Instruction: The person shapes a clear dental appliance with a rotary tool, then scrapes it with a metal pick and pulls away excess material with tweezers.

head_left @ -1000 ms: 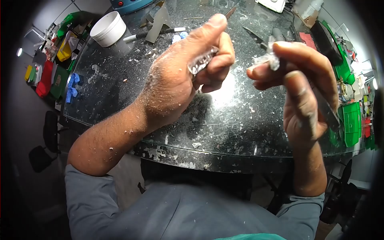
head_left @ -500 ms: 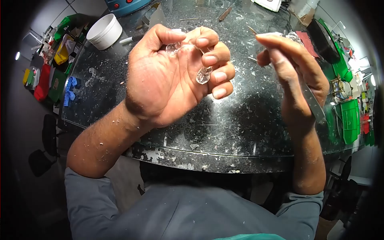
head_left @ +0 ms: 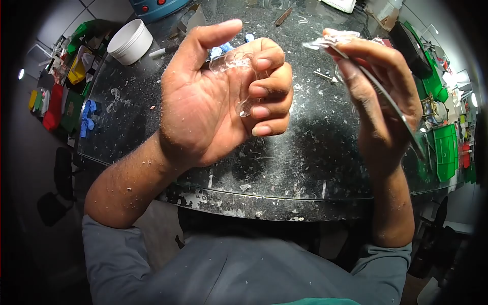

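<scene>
My left hand [head_left: 223,91] is raised palm up above the bench, fingers curled around a clear, curved plastic piece [head_left: 233,62] that looks like a dental aligner. The thumb stands away from it. Part of the piece is hidden behind the fingers, and its other end shows near the lower fingers. To the right, my right hand [head_left: 381,86] grips a thin flat metal tool [head_left: 394,104], its handle slanting down past the wrist. The tool's tip is hidden. At those fingertips is a crumpled clear plastic scrap [head_left: 333,39].
A dark speckled bench [head_left: 284,168] carries plastic crumbs. A white round tub [head_left: 129,41], a marker [head_left: 163,51], blue scraps [head_left: 88,118] and a blue appliance [head_left: 160,7] stand or lie on the left and back. A green bin [head_left: 446,152] sits at the right.
My left thumb has lifted off the clear piece, which has turned in the fingers. My right hand has tilted the tool; its pointed tip no longer shows, and clear scrap now shows at the fingertips.
</scene>
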Demonstrator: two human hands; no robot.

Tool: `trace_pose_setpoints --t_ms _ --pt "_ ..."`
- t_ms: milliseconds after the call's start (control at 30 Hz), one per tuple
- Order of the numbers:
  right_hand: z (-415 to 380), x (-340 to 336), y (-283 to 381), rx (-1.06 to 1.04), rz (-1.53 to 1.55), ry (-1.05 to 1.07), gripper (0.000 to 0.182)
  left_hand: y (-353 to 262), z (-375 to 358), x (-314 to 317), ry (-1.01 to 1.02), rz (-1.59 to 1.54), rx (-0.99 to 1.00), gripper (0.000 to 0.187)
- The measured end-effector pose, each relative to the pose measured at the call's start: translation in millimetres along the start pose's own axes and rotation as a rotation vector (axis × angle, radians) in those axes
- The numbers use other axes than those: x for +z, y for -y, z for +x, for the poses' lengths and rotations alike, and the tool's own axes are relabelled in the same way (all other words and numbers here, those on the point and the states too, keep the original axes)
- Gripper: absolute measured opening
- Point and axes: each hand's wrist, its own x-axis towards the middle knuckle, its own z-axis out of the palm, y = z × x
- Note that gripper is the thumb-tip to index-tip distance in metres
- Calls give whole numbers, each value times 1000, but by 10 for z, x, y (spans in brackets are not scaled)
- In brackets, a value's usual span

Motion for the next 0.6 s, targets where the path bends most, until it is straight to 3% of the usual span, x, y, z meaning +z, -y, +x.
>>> trace_pose_setpoints --t_ms 100,167,233,300,367,433,500,600 --pt "28 -44 -53 -83 -42 10 27 10 -11 10 -15 66 25 29" --pt "63 -19 18 0 -108 -22 38 17 -9 27 -34 72 25 27" --pt "86 -123 -48 -61 -131 153 45 18 -6 23 -54 78 26 24" --pt "40 -120 -13 -4 -142 95 48 15 4 -13 3 98 9 26" --pt "0 -146 18 177 165 73 45 -12 -5 -51 36 105 4 26" --pt "-7 -92 75 331 308 -85 40 -20 -3 -25 68 112 0 27" --pt "17 -86 15 229 290 -153 41 0 4 82 -53 158 31 34" --pt "66 -74 58 296 154 -206 37 32 -6 49 -49 125 43 50"
